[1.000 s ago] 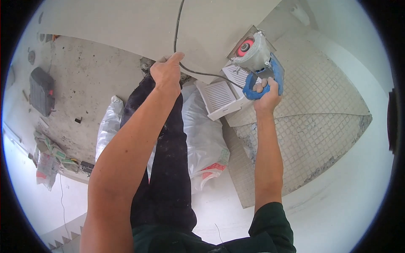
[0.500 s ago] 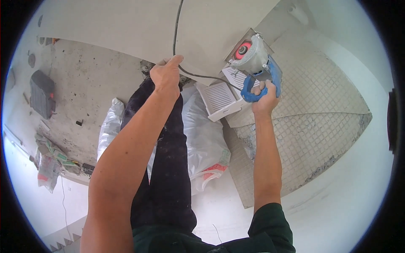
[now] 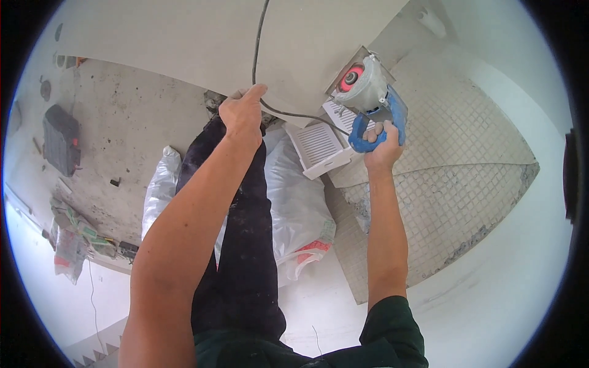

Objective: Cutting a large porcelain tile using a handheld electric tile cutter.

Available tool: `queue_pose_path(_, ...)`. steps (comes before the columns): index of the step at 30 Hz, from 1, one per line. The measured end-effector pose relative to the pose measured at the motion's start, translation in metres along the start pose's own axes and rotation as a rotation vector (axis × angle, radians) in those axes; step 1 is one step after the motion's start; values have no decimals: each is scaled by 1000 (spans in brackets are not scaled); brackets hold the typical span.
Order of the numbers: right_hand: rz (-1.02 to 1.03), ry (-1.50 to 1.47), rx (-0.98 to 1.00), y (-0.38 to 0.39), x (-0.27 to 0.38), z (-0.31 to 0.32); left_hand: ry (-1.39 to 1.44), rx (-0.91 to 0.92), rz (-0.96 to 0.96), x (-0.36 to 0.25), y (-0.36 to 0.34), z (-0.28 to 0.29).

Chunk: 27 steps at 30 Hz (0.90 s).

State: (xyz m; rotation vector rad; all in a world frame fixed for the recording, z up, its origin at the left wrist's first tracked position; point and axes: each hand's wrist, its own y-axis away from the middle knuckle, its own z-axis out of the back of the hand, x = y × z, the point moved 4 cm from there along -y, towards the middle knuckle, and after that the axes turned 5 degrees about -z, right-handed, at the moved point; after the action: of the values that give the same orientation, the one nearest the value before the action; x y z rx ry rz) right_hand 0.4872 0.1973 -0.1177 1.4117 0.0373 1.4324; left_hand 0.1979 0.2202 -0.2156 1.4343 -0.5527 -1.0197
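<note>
My left hand [image 3: 244, 113] is closed on a dark cable [image 3: 259, 43], beside the lower edge of a large pale board [image 3: 153, 30]. The cable curves right toward a power saw [image 3: 365, 86] with a blue handle, a grey guard, a metal base and a round red part. My right hand [image 3: 381, 144] is wrapped round that handle. The saw is over the board's right edge, just above two white slatted plastic pieces [image 3: 316, 147] that partly lie under it.
Full white sacks [image 3: 293, 214] lie by my dark-trousered leg. Textured tile sheets [image 3: 454, 208] with broken edges are at the right. On the dusty floor at the left are a dark case [image 3: 61, 141] and a pile of scraps and bags [image 3: 70, 245]. A white wall curves along the right.
My right hand and the saw have moved slightly down and left, toward me. My left hand has moved a little down, still closed on the cable.
</note>
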Motion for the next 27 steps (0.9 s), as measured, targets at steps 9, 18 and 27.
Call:
queue_pose_path(9,8,-9,1,4,-4,0,-28,46,-5,3,-4,3)
queue_pose_path(18,3,-7,5,6,-6,2,-40,15,-31,-1,4,-1)
queue_pose_path(27,26,-68,-12,8,-9,-2,-37,-27,-40,-2,3,1)
